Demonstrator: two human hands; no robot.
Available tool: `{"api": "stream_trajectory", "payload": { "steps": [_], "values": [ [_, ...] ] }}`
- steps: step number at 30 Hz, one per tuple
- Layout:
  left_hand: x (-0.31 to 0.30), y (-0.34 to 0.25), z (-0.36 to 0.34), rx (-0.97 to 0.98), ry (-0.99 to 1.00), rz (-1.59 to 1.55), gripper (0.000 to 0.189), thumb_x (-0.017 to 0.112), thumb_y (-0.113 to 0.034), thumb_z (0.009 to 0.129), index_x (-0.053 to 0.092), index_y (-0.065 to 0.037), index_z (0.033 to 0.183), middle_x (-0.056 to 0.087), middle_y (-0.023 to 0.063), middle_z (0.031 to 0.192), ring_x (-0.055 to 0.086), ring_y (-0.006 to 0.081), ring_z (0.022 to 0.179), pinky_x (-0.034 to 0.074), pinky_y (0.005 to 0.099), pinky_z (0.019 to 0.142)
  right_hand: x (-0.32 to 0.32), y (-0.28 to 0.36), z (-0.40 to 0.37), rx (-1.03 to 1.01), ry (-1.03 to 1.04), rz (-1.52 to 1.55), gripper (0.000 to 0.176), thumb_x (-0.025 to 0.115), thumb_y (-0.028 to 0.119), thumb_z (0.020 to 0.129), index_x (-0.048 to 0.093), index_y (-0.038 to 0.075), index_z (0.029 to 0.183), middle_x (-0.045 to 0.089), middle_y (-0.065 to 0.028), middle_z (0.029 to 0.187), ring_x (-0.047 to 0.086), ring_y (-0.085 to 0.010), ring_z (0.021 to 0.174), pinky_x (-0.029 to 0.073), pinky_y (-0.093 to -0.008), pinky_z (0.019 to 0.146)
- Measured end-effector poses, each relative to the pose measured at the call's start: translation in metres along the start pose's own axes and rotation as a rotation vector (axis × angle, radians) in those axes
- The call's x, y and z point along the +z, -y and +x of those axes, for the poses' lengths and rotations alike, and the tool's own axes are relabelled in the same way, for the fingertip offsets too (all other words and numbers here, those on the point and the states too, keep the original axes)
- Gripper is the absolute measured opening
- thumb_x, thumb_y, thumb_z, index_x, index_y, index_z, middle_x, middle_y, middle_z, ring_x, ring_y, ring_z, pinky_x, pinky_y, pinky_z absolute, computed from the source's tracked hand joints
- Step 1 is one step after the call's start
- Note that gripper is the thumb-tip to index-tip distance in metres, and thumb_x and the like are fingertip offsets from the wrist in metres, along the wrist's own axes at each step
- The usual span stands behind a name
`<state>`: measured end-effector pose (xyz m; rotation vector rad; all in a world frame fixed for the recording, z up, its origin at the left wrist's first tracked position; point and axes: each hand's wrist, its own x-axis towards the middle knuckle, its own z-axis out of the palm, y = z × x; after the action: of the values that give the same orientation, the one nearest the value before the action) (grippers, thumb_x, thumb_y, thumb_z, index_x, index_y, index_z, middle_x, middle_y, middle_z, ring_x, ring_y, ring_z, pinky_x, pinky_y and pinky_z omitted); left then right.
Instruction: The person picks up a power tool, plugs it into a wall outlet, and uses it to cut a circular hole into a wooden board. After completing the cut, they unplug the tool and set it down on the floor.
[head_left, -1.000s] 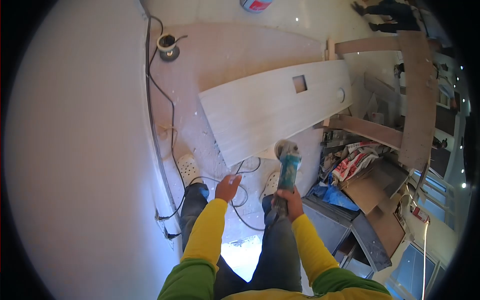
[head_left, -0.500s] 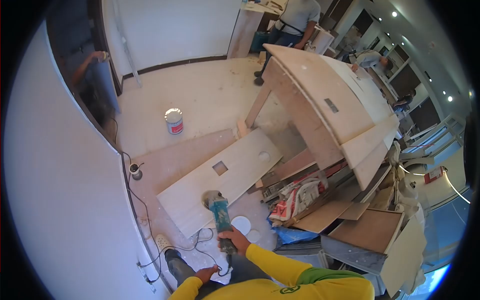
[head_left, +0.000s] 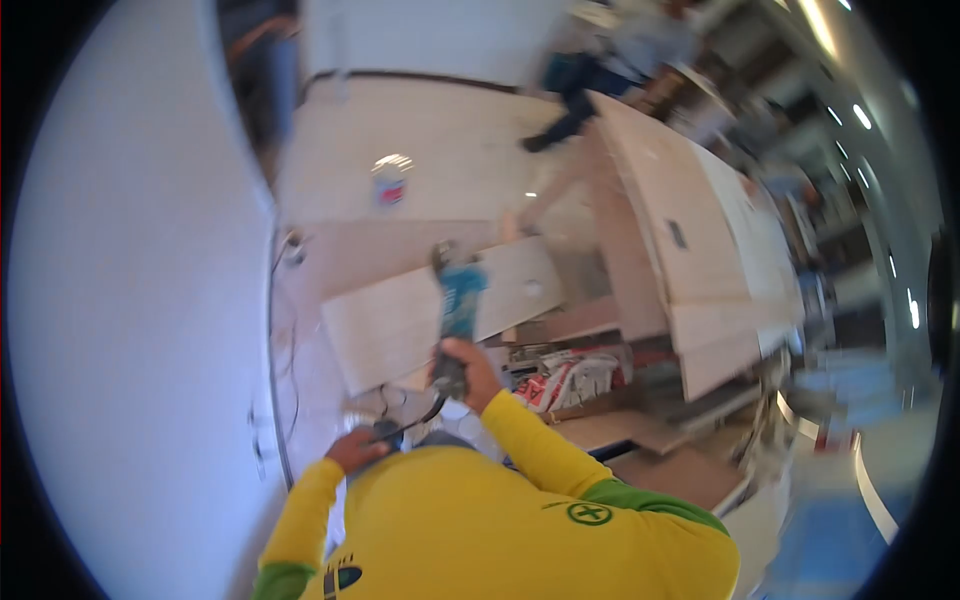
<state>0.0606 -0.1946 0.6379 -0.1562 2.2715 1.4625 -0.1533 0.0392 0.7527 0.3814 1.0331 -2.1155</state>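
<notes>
My right hand [head_left: 470, 372] is wrapped round the rear body of a teal angle grinder [head_left: 460, 305], its head pointing away from me. From the grinder's rear end a black power cord [head_left: 420, 420] runs down to my left hand [head_left: 357, 450]. That hand is low by my legs, its fingers closed at the cord; blur softens the detail. Beyond and below the grinder, a pale wooden panel [head_left: 375, 330] lies on the floor. The grinder covers part of the panel.
A large wooden table-like structure [head_left: 640, 240] stands to the right, with a person [head_left: 630, 55] behind it. A paint can [head_left: 390, 185] and a small cup [head_left: 293, 248] are on the floor. Printed sacks [head_left: 580, 378] and boards [head_left: 630, 430] lie at right; a white wall [head_left: 150, 300] is at left.
The view has tilted and shifted, blurring the scene. The grinder and my right hand are higher in view. My left hand has risen leftward, and the cord is stretched straighter between my hands.
</notes>
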Motion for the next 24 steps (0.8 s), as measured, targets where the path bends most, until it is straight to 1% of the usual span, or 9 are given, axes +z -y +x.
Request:
{"api": "stream_trajectory", "payload": {
  "steps": [2,4,7,11,15,17,20,22,24],
  "values": [
    [-0.001,0.005,0.003,-0.029,0.035,0.124,0.061,0.064,-0.063,0.091,0.073,-0.005,0.11,0.071,0.02,0.111,0.066,0.0381,0.106,0.05,0.0449,0.094,0.014,-0.004,0.009,0.055,0.007,-0.05,0.03,0.07,0.026,0.091,0.062,-0.002,0.102,0.067,-0.0119,0.088,0.07,-0.0264,0.075,0.061,-0.0429,0.068],
    [-0.003,0.009,0.01,-0.137,0.056,0.034,0.054,0.068,-0.057,0.091,0.073,-0.005,0.104,0.071,0.0202,0.105,0.066,0.0372,0.105,0.051,0.0432,0.089,0.025,-0.014,0.021,0.131,0.025,-0.076,0.03,0.068,0.025,0.091,0.062,-0.002,0.103,0.068,-0.013,0.09,0.07,-0.0276,0.076,0.062,-0.0445,0.069],
    [0.012,0.029,0.014,-0.128,-0.1,-0.123,0.049,0.072,-0.052,0.089,0.074,-0.004,0.098,0.071,0.0197,0.101,0.067,0.0377,0.098,0.051,0.0443,0.084,0.035,-0.014,0.037,0.168,0.022,-0.112,0.03,0.067,0.024,0.091,0.062,-0.002,0.105,0.067,-0.0139,0.094,0.07,-0.0293,0.078,0.062,-0.0467,0.069],
    [-0.015,0.061,0.013,-0.143,-0.242,-0.171,0.044,0.075,-0.047,0.088,0.075,-0.004,0.096,0.071,0.0191,0.098,0.067,0.0384,0.096,0.052,0.0433,0.085,0.066,-0.033,0.092,0.28,-0.006,-0.24,0.03,0.069,0.024,0.09,0.06,0.0,0.106,0.067,-0.0128,0.093,0.07,-0.0283,0.078,0.062,-0.0473,0.068],
    [-0.022,0.076,0.023,-0.25,-0.358,-0.223,0.039,0.074,-0.043,0.087,0.075,-0.004,0.094,0.072,0.0187,0.095,0.067,0.0383,0.098,0.053,0.0443,0.087,0.101,-0.033,0.14,0.402,0.028,-0.364,0.029,0.069,0.023,0.09,0.06,0.001,0.107,0.067,-0.0123,0.094,0.07,-0.0279,0.077,0.061,-0.0468,0.069],
    [-0.023,0.091,0.04,-0.299,-0.418,-0.236,0.037,0.073,-0.041,0.088,0.075,-0.005,0.093,0.073,0.0187,0.095,0.067,0.038,0.098,0.053,0.0449,0.088,0.121,-0.033,0.176,0.441,0.043,-0.427,0.03,0.069,0.024,0.09,0.06,0.001,0.106,0.066,-0.0122,0.093,0.07,-0.0276,0.078,0.061,-0.0465,0.068],
    [-0.034,0.106,0.071,-0.392,-0.502,-0.264,0.04,0.07,-0.047,0.089,0.077,-0.008,0.094,0.074,0.0191,0.099,0.069,0.0394,0.097,0.053,0.0466,0.086,0.145,-0.03,0.24,0.518,0.063,-0.524,0.03,0.068,0.025,0.09,0.06,0.001,0.105,0.066,-0.0119,0.091,0.07,-0.027,0.077,0.061,-0.046,0.068],
    [-0.055,0.104,0.097,-0.478,-0.553,-0.312,0.031,0.071,-0.038,0.088,0.077,-0.008,0.096,0.073,0.0195,0.1,0.068,0.0391,0.099,0.053,0.0461,0.089,0.161,-0.024,0.297,0.588,0.089,-0.597,0.03,0.068,0.024,0.09,0.059,0.001,0.106,0.066,-0.0118,0.091,0.07,-0.0268,0.077,0.061,-0.0457,0.068],
    [-0.065,0.099,0.131,-0.572,-0.643,-0.409,0.032,0.07,-0.039,0.089,0.076,-0.008,0.094,0.073,0.0196,0.098,0.068,0.0393,0.098,0.053,0.0461,0.088,0.172,-0.015,0.357,0.63,0.184,-0.703,0.029,0.067,0.025,0.091,0.059,0.001,0.105,0.066,-0.0118,0.091,0.069,-0.0267,0.077,0.061,-0.0459,0.068]
  ]
}}
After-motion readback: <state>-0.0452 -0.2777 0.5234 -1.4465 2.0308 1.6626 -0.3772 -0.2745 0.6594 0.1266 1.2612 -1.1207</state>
